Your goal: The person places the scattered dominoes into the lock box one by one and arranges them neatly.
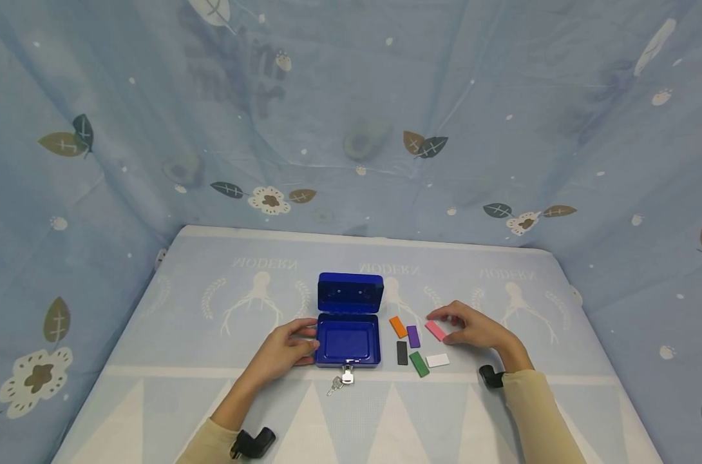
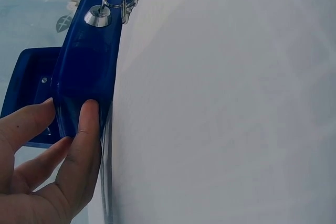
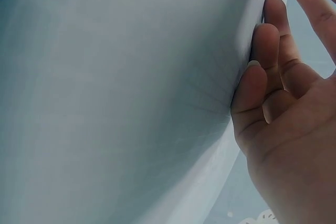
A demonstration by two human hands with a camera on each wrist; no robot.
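A blue metal cash box (image 1: 348, 363) stands on the table with its lid (image 1: 350, 293) raised at the back. My left hand (image 1: 284, 351) rests its fingers against the box's left side; the left wrist view shows the fingertips (image 2: 90, 111) on that wall. A silver lock with keys (image 1: 336, 385) sits at the box's front. To the right of the box, my right hand (image 1: 473, 327) pinches a small flat pink block (image 1: 435, 330) by its ends, thumb at the near end. In the right wrist view the other fingers (image 3: 265, 43) touch the tabletop, and the block is hidden.
Between box and right hand lie an orange block (image 1: 398, 327), a purple block (image 1: 413, 336), a black block (image 1: 402, 353), a green block (image 1: 419, 365) and a white block (image 1: 437, 360). The patterned cloth-covered table (image 1: 171, 335) meets blue curtains (image 1: 328, 129) behind and at both sides.
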